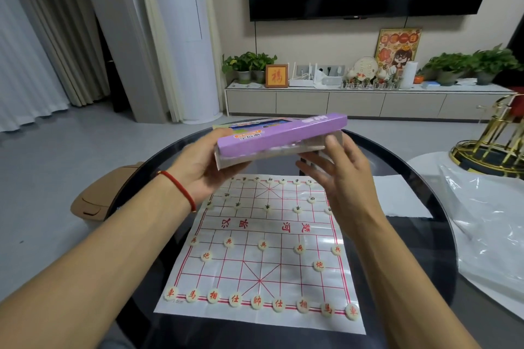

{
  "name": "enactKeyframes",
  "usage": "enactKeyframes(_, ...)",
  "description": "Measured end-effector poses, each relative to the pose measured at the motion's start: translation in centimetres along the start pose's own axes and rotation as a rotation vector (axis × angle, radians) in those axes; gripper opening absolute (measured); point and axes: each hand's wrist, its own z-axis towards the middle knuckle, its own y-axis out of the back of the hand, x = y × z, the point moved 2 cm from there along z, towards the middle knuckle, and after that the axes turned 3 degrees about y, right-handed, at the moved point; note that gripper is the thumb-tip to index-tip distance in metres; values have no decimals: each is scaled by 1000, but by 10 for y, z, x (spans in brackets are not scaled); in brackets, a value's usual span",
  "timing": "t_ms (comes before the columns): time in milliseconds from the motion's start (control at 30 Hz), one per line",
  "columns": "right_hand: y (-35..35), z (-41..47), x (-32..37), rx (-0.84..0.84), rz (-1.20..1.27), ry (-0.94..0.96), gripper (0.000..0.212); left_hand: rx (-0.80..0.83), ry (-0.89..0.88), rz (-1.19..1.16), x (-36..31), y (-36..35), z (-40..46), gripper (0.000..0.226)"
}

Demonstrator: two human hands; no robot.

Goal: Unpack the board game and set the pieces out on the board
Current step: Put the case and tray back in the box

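Left hand (204,161) grips purple game box (280,133) above the set board (263,249); right hand (337,175), fingers straight, touches its right end

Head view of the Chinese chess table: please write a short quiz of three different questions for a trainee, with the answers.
1. True or false: the purple game box rests on the paper board.
2. Which hand grips the box from below: A) left hand B) right hand C) neither?
3. Fill in: the red pieces nearest the person form a back row of ___ pieces.

Key
1. False: it is held in the air above the far edge of the board.
2. A; the right hand's straight fingers only touch the box end.
3. Nine.
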Motion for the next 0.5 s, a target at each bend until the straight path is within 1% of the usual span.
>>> enactKeyframes(67, 3, 1, 3, 3, -9, 7, 29, 33, -19, -23, -2, 2, -1, 45)
enactKeyframes(200, 6, 1, 9, 51, 14, 30, 32, 75, -35, -82, -6, 5, -6, 36)
enactKeyframes(300, 8, 1, 11, 79, 91, -3, 39, 84, -86, -57, -8, 5, -7, 12)
enactKeyframes(333, 8, 1, 11, 82, 79, 6, 37, 78, -105, -28, -9, 4, -8, 10)
enactKeyframes(400, 8, 1, 10, 79, 9, 62, 35, 81, -152, 73, -11, 4, -9, 15)
enactKeyframes(500, 8, 1, 8, 58, -66, 129, 46, 161, -234, 190, -11, 5, -11, 26)
